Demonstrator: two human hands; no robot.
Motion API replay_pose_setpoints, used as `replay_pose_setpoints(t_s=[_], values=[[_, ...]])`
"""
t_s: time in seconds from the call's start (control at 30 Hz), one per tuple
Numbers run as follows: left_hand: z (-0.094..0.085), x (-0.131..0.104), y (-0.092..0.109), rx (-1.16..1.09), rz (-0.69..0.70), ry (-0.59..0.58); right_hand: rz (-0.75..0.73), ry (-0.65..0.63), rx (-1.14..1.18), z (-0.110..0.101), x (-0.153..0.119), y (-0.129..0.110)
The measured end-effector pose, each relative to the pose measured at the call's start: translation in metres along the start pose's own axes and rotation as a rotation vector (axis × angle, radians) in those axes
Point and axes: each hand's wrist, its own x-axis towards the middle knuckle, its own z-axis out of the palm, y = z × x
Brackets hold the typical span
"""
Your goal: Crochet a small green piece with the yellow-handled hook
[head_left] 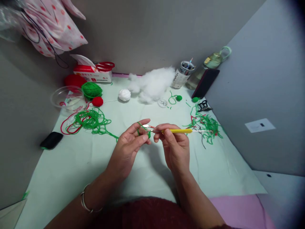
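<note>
Between thumb and fingers, my left hand (128, 143) pinches a small green crochet piece (149, 135). Green yarn loops around the raised index finger of that hand. My right hand (176, 146) is closed around the yellow handle of a crochet hook (181, 131), whose metal tip points left and meets the green piece. Whether the tip is inside a stitch is too small to tell. On the table just beyond my fingers lies a small tool with a white end and red handle (148, 126). From a loose tangle of green yarn (89, 121), strands run toward my left hand.
White stuffing (154, 84) sits at the back, beside a white yarn ball (124, 95). Green yarn (92, 90), a red ball (97, 101), and a tissue box (95, 75) stand back left. At right are yarn scraps (211, 127), a pen can (181, 76), a bottle (196, 76) and a phone (206, 83).
</note>
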Motion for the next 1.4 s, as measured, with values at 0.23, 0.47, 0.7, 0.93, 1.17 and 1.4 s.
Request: replay_pose_setpoints(t_s=[0.23, 0.47, 0.7, 0.93, 1.17, 1.4], values=[[-0.003, 0.002, 0.002, 0.011, -0.011, 0.022, -0.133, 0.14, -0.096, -0.002, 0.003, -0.007], [-0.003, 0.001, 0.002, 0.026, -0.007, 0.018, -0.136, -0.005, -0.112, -0.003, -0.002, -0.011], [-0.003, 0.001, 0.0, 0.068, 0.016, 0.019, -0.112, -0.017, -0.109, -0.003, -0.004, -0.01], [-0.004, 0.001, 0.001, 0.084, 0.033, 0.011, -0.111, -0.038, -0.079, -0.005, -0.004, -0.008], [-0.005, -0.001, 0.0, 0.109, 0.053, -0.022, -0.056, -0.027, -0.031, -0.003, -0.004, -0.008], [-0.001, -0.001, 0.001, 0.043, -0.006, -0.069, 0.058, -0.098, 0.141, 0.003, -0.004, 0.0]])
